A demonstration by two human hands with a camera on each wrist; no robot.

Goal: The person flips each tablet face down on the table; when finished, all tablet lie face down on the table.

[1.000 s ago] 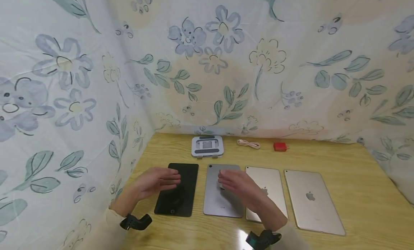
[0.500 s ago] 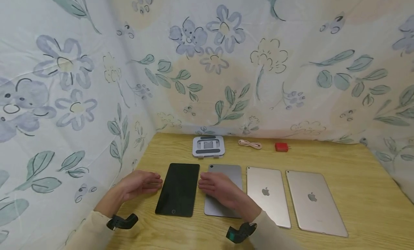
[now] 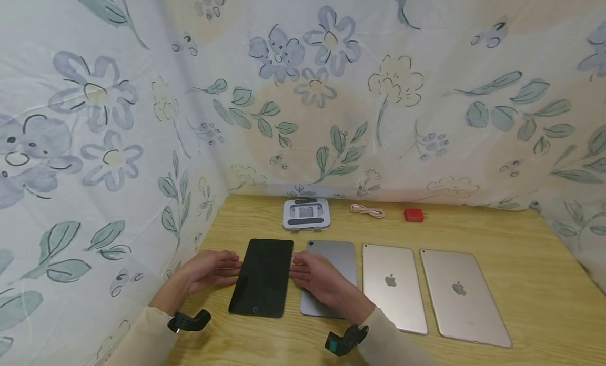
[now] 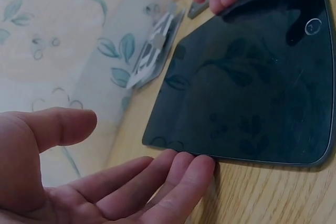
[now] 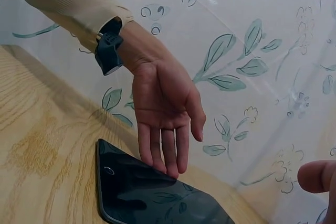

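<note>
A black tablet (image 3: 262, 277) lies screen up on the wooden table, its home button toward the person. Along its left edge, the fingertips of my left hand (image 3: 208, 271) touch it with fingers extended and palm facing inward, as the left wrist view shows closely. My right hand (image 3: 324, 282) is at the opposite edge, fingers straight and pointing at the tablet; whether they touch is hard to tell. This hand partly covers a grey tablet (image 3: 338, 255) lying back up. In the right wrist view, the left hand (image 5: 164, 98) appears across the black tablet (image 5: 152, 192).
Two gold tablets lie back up to the right, a nearer one (image 3: 395, 297) and a farther one (image 3: 466, 308). Along the back are a folded grey stand (image 3: 306, 214), a coiled white cable (image 3: 367, 211) and a red charger plug (image 3: 414, 215). Floral cloth (image 3: 303, 145) borders the table.
Both hands have come down from over the tablets and shifted left to either side of the black tablet. Most recently, the left hand has moved in slightly against its edge. The tablets stay put.
</note>
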